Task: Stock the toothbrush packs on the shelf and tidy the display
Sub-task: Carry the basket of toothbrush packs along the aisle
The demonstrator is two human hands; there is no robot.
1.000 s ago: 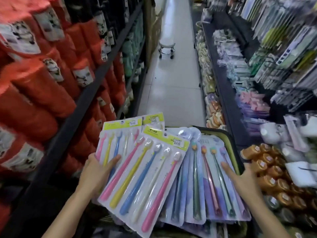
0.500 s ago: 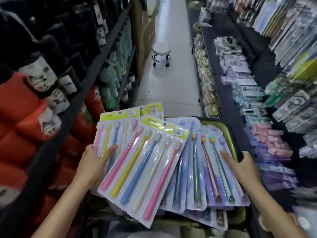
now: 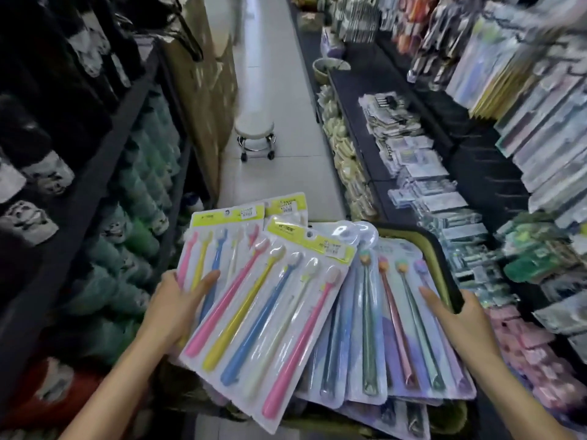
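Over the tray point(image 3: 443, 249), her left hand point(image 3: 178, 308) grips yellow-topped toothbrush packs point(image 3: 270, 315); right hand point(image 3: 457, 315) lies flat, fingers spread, on pastel packs point(image 3: 397, 328).

Toothbrush packs point(image 3: 273, 315): glossy clear plastic blisters, seemingly card-backed; stool point(image 3: 255, 134) legs shiny metal.

A white round wheeled stool point(image 3: 255, 137) stands on the pale tiled aisle floor point(image 3: 279, 100). Just left of the stool rise cardboard boxes point(image 3: 203, 90); farther left, green rolled goods point(image 3: 143, 192).
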